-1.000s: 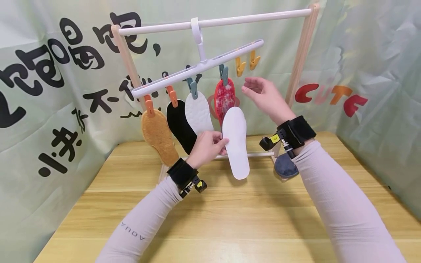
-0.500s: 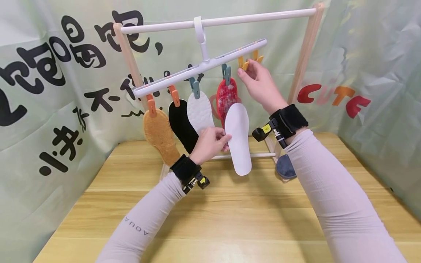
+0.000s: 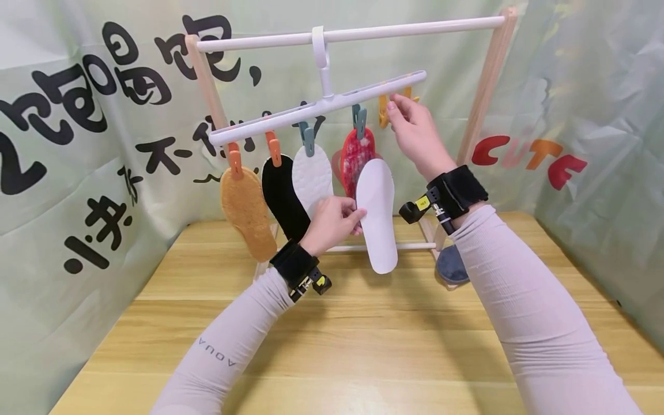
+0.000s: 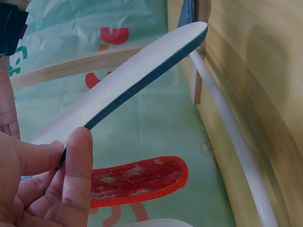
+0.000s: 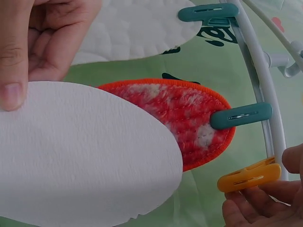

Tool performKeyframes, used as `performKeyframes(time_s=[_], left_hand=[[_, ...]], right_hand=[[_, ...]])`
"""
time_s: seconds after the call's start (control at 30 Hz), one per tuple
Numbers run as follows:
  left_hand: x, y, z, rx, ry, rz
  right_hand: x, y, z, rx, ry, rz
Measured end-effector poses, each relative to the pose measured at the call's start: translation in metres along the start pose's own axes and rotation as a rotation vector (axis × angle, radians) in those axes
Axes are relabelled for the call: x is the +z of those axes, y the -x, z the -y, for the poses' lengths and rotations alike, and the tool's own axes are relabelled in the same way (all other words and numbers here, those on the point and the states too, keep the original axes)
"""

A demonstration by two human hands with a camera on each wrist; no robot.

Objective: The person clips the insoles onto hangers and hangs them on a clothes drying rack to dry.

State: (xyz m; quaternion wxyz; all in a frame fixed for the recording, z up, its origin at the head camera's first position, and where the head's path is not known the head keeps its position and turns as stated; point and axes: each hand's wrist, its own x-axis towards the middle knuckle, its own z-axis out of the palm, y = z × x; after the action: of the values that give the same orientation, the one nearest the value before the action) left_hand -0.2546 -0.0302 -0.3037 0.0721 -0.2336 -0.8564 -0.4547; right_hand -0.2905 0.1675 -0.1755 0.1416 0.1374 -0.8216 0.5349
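My left hand (image 3: pixel 332 222) pinches the edge of a white insole (image 3: pixel 377 216) between thumb and fingers. In the left wrist view, the insole's dark blue underside (image 4: pixel 147 85) shows along its edge. My right hand (image 3: pixel 417 135) is up at a yellow clothespin (image 5: pixel 251 175) under the white hanger bar (image 3: pixel 332 105), thumb and fingers around its upper end. A second yellow clothespin (image 3: pixel 408 92) is mostly behind that hand. Left of it, a red-and-white insole (image 3: pixel 358 153) hangs from a teal clothespin (image 3: pixel 359 121), partly covered by the held insole.
More insoles hang to the left: white quilted (image 3: pixel 311 173), black (image 3: pixel 282 193) and tan (image 3: pixel 246 207), held by teal and orange clothespins. The hanger hooks over a white rail (image 3: pixel 415 29) on a wooden frame (image 3: pixel 490 86). A dark grey-blue item (image 3: pixel 452 265) rests by the frame's right foot.
My right hand has risen to the yellow clothespins and taken one between thumb and fingers. The hanger's right end has dipped slightly. My left hand keeps its pinch on the white insole.
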Motion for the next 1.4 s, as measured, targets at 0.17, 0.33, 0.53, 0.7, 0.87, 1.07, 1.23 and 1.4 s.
performKeyframes(time_s=[0.17, 0.33, 0.53, 0.7, 0.87, 1.07, 1.23, 1.4], left_hand=[[-0.001, 0.000, -0.001, 0.011, -0.006, -0.003], [-0.003, -0.001, -0.001, 0.019, -0.006, -0.002], [-0.004, -0.001, -0.002, 0.004, 0.031, 0.001], [-0.005, 0.000, -0.004, -0.001, 0.041, -0.001], [-0.005, 0.002, -0.006, 0.003, 0.015, 0.003], [-0.007, 0.004, -0.007, 0.012, 0.059, 0.004], [-0.010, 0.004, -0.009, 0.020, 0.059, 0.007], [-0.012, 0.004, -0.011, 0.019, 0.042, 0.007]], right_hand=[[0.000, 0.005, -0.001, -0.022, -0.039, -0.012], [0.000, 0.011, 0.000, -0.021, -0.078, -0.018], [0.002, 0.018, 0.000, -0.022, -0.086, -0.026], [0.003, 0.025, -0.001, -0.069, -0.111, -0.022], [0.002, 0.030, -0.005, -0.131, -0.146, -0.009], [0.003, 0.032, -0.008, -0.149, -0.174, -0.004], [0.005, 0.031, -0.009, -0.160, -0.184, -0.016], [0.007, 0.031, -0.010, -0.164, -0.190, -0.028]])
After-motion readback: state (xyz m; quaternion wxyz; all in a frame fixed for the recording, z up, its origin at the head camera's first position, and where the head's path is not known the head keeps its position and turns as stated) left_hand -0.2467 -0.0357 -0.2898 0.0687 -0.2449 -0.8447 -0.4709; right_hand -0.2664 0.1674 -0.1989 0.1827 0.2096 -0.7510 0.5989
